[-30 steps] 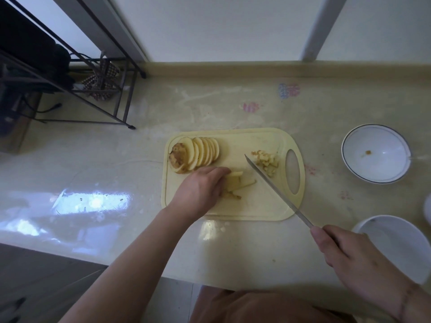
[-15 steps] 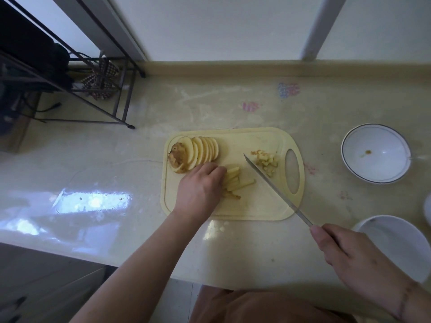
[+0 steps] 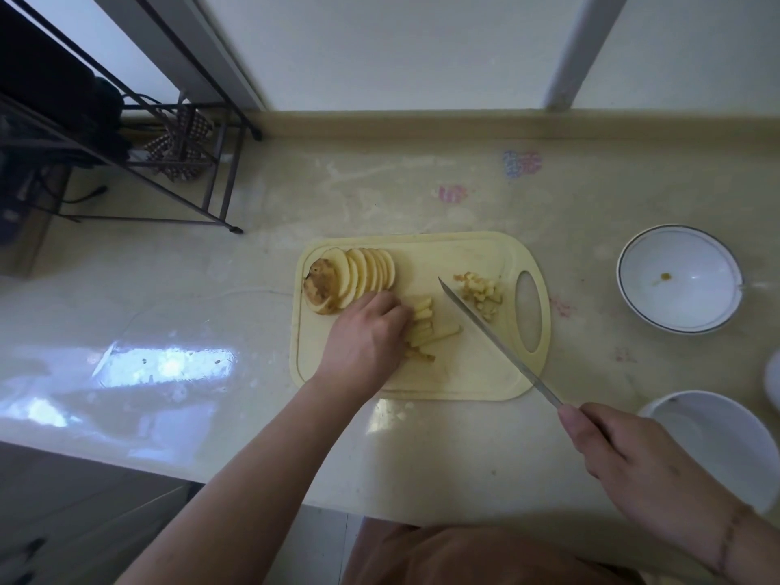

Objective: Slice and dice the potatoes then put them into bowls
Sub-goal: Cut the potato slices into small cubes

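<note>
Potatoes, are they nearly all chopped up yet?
Not yet. Done: a row of slices and a small pile of dice lie on the board. In hand: the left hand holds sticks steady, and the right hand grips the knife, with its tip beside the dice. Left: dicing the sticks and slices, then filling the bowls, which hold almost nothing.

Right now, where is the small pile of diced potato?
In the head view, the diced potato lies on the cutting board's right part, between the knife blade and the board's handle hole.
</note>
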A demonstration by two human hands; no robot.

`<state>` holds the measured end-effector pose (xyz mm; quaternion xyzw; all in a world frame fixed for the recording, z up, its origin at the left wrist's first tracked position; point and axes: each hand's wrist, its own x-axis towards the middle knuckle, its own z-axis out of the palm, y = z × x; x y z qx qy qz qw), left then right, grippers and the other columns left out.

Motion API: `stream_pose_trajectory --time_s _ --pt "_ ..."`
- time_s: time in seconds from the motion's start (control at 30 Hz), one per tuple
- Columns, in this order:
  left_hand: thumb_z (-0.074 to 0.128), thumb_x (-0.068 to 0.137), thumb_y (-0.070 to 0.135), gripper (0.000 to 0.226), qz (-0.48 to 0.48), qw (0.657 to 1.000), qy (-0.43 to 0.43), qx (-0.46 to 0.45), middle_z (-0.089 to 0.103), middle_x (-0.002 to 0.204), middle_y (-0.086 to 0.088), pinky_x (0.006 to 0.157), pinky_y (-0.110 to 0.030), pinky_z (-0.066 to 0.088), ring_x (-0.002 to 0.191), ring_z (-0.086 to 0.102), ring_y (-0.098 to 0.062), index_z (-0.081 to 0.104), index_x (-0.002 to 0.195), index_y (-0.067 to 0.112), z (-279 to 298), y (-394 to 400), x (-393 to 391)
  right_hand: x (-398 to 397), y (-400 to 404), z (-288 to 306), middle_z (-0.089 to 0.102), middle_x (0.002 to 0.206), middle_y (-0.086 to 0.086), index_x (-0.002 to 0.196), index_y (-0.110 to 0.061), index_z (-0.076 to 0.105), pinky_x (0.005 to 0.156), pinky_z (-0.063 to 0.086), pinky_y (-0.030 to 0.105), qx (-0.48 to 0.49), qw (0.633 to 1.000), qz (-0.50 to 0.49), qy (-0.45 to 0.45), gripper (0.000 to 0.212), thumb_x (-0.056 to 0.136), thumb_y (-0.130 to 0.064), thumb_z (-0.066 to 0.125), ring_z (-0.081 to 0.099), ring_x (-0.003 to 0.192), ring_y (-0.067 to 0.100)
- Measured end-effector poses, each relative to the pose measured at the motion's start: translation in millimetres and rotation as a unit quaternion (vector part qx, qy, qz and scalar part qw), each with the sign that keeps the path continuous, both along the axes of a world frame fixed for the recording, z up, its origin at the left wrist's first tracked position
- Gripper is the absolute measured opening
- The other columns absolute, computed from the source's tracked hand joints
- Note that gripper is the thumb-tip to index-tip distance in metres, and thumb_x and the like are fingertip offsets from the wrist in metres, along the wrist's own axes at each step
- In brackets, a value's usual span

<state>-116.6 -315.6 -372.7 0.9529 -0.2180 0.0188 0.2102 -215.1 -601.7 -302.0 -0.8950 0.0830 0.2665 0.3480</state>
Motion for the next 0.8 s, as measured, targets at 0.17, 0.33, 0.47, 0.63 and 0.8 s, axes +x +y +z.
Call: stream_pose_trajectory --time_s 0.17,0.33,0.47,0.63,0.8 --pt "0.062 0.085 -0.001 0.02 0.003 0.999 0.025 -0.023 0.07 0.089 -0.013 0.059 -0.045 0.059 0.077 0.067 -0.036 0.075 0.1 -0.001 3.5 3.6 3.9 1.5 0.6 1.0 0.058 0.064 0.011 0.06 -0.014 0.043 0.055 0.041 0.029 -0.003 1.0 0.001 -0.002 0.089 0.061 -0.097 0.011 0.051 0.052 0.016" --pt "0.066 0.085 -0.001 0.02 0.055 0.998 -0.013 -0.018 0.07 0.085 -0.012 0.052 -0.041 0.056 0.073 0.066 -0.034 0.072 0.104 0.0 5.2 -2.4 0.9 1.9 0.3 1.3 0.057 0.064 0.012 0.06 -0.014 0.043 0.056 0.042 0.031 -0.003 1.0 0.005 0.002 0.089 0.062 -0.097 0.012 0.051 0.052 0.016" --pt "0.057 0.076 -0.009 0.024 0.047 0.998 -0.038 0.03 0.07 0.08 -0.01 0.049 -0.04 0.054 0.069 0.063 -0.032 0.074 0.088 0.002 -1.0 -6.9 -0.7 2.3 1.3 2.7 0.058 0.065 0.013 0.06 -0.015 0.044 0.058 0.045 0.036 -0.001 1.0 0.003 0.006 0.088 0.061 -0.097 0.013 0.052 0.053 0.016" --pt "0.052 0.077 -0.004 0.029 0.027 0.999 -0.017 0.006 0.073 0.089 -0.011 0.058 -0.041 0.058 0.076 0.066 -0.033 0.076 0.093 0.001 0.0 -6.8 -5.0 1.3 1.3 3.2 0.057 0.065 0.013 0.06 -0.015 0.043 0.056 0.042 0.031 0.004 1.0 0.001 0.01 0.089 0.06 -0.098 0.012 0.051 0.052 0.015" --pt "0.064 0.095 0.027 0.032 -0.031 0.999 -0.001 -0.015 0.071 0.109 -0.011 0.083 -0.041 0.056 0.094 0.064 -0.031 0.074 0.111 0.001 -4.6 5.7 -10.7 -0.3 0.6 3.0 0.057 0.064 0.013 0.061 -0.015 0.044 0.056 0.042 0.03 0.011 1.0 -0.004 0.011 0.089 0.06 -0.098 0.012 0.051 0.051 0.015"
